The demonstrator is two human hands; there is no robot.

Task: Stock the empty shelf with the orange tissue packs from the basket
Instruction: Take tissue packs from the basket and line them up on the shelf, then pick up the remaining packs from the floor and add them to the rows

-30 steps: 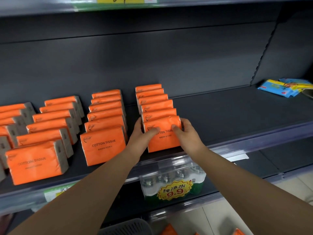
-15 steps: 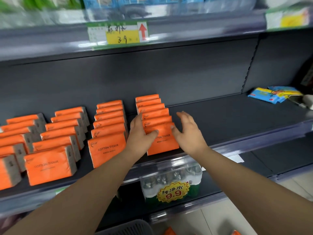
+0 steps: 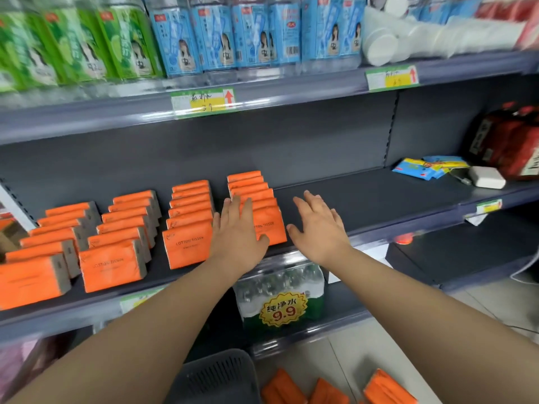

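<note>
Head view: 1 second ago both your hands pinched the front pack (image 3: 272, 225) of the row nearest your fingers. Now you have let go. Your left hand (image 3: 237, 228) lies with straight, nearly closed fingers across that pack's left edge, touching it but gripping nothing. Your right hand (image 3: 319, 228) has come off to the right, fingers spread and relaxed, holding nothing. The pack stands on its own, leaning back on the 5 or so behind it, so this placement looks finished and that row looks full to the front.

4 orange rows are in view, all to the left of your right fingertips. The shelf (image 3: 379, 199) runs bare from just beyond your right fingers to the blue packets (image 3: 423, 167) and the white box (image 3: 488, 177), well apart from your hand, so a new row can start just right of your right thumb.

Edges to mind:
- The shelf lip (image 3: 408, 228) passes under both wrists.
- The upper shelf (image 3: 116, 118) hangs well above your fingers.
- The water bottles (image 3: 280, 290) sit just below your palms.

The basket (image 3: 218, 377) is below your left forearm. Spare packs (image 3: 326, 389) show beside it, though whether they lie inside it cannot be told.
</note>
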